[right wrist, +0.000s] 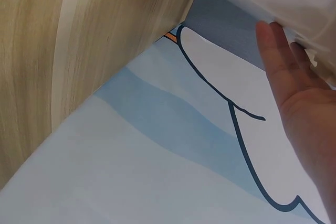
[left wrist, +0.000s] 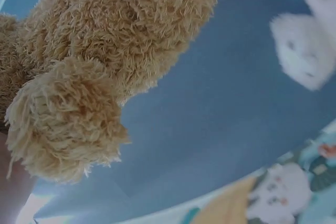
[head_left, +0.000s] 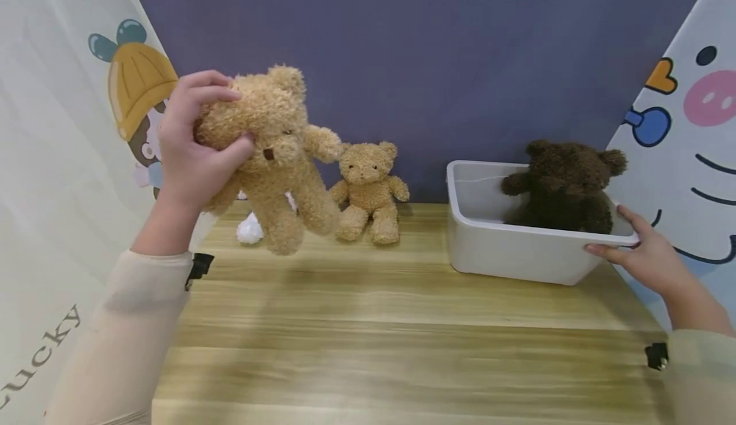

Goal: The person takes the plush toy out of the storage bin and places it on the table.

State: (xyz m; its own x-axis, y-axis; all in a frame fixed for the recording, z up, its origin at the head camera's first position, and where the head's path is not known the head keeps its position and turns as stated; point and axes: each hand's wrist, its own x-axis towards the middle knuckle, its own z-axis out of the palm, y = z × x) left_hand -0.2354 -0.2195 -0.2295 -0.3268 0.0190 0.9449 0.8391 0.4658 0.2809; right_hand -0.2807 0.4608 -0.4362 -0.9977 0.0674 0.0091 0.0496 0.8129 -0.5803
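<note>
My left hand (head_left: 195, 137) grips a light brown teddy bear (head_left: 276, 118) by the head, thumb beside its face and fingers over the top. The bear hangs above the table, legs down; its curly fur fills the upper left of the left wrist view. At the right, my right hand (head_left: 650, 255) holds the near right corner of a white plastic bin (head_left: 517, 246), thumb along the front wall and fingers at the end wall. A dark brown teddy bear (head_left: 566, 176) sits inside the bin, its head above the rim.
Another light brown teddy bear (head_left: 368, 188) sits at the back of the wooden table (head_left: 368, 361). A white plush toy (head_left: 250, 229) is partly hidden behind the held bear. A grey-blue panel (head_left: 425, 61) stands along the back, with printed cloths on both sides.
</note>
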